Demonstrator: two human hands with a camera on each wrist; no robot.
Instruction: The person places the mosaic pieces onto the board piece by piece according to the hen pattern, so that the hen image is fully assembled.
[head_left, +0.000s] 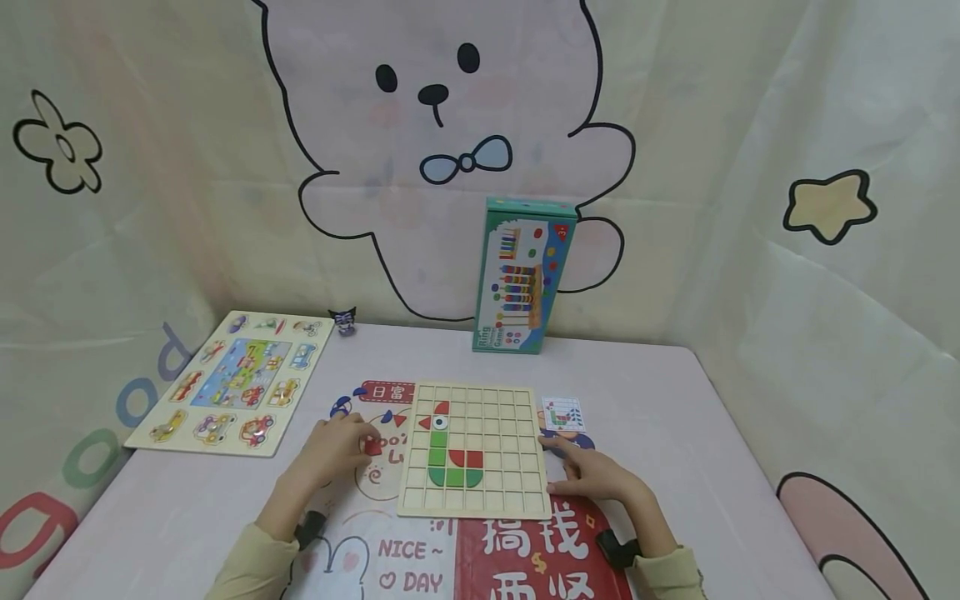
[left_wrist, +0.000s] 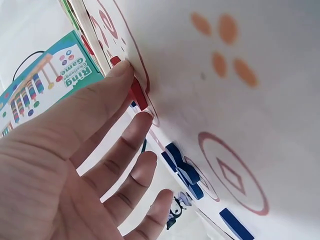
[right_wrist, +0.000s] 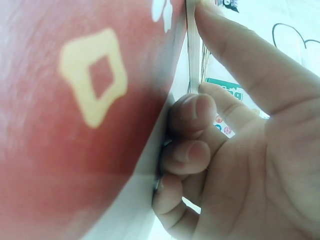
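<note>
Tabletop [head_left: 738, 483], upright box [head_left: 522, 283], red piece [left_wrist: 139, 95] in left hand's [head_left: 333, 450] pinch, right hand [head_left: 600, 477] against board [head_left: 510, 429].

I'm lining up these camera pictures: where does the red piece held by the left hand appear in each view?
Head: the red piece is left of the grid board, in the left hand.
Left wrist: upper left of centre, at the thumb's tip.
Right wrist: not in it.
Shared landmark: the Ring Game box, in all three.
</note>
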